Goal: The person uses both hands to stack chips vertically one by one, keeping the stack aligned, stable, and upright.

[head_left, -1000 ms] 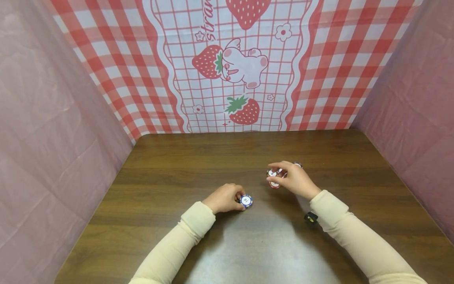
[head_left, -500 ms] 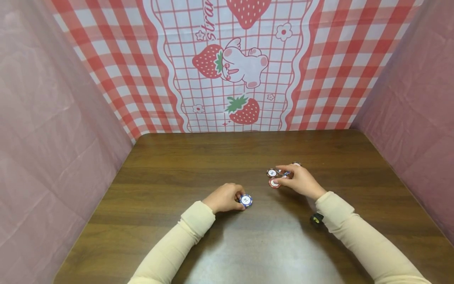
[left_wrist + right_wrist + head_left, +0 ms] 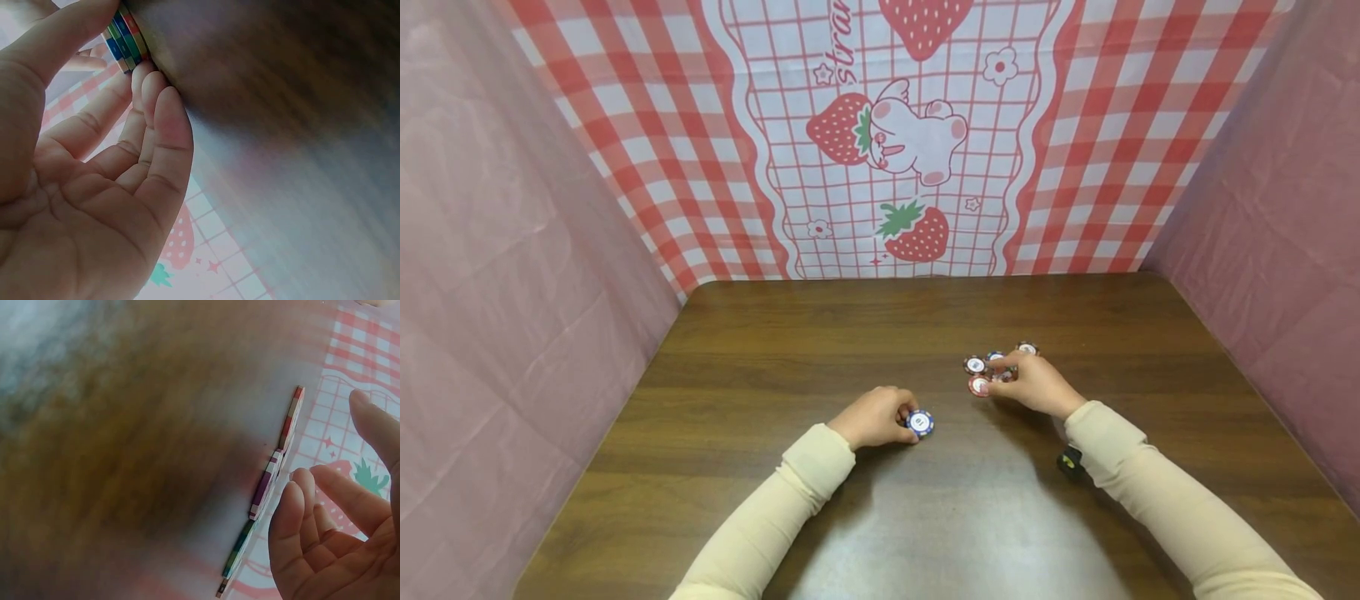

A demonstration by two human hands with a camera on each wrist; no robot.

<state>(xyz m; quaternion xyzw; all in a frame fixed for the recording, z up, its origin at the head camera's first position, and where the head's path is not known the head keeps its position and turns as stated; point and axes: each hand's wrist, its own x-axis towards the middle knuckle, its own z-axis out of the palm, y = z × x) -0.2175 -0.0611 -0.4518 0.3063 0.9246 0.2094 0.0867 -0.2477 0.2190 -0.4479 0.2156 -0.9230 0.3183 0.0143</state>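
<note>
On the table my left hand (image 3: 877,417) grips a short stack of poker chips (image 3: 920,423) between thumb and fingers. A blue chip marked 10 tops this stack, and the left wrist view shows the coloured edges of the chips (image 3: 127,40). My right hand (image 3: 1033,383) hovers over a loose group of chips, thumb and forefinger apart. Near its fingertips lie a red chip (image 3: 978,386), a dark chip (image 3: 975,365) and a blue chip (image 3: 996,357). In the right wrist view, a purple-edged chip (image 3: 265,484) lies flat beside the fingers. The hand partly hides some chips.
Another dark chip (image 3: 1027,348) lies beyond the right hand. Below the right wrist hangs a small black device (image 3: 1070,461). The wooden table (image 3: 820,325) ends at a strawberry-printed cloth (image 3: 910,167), with pink cloth on both sides.
My right hand has moved slightly right, and its thumb and forefinger have come lower and closer over the loose chips. The left hand has stayed still with its stack.
</note>
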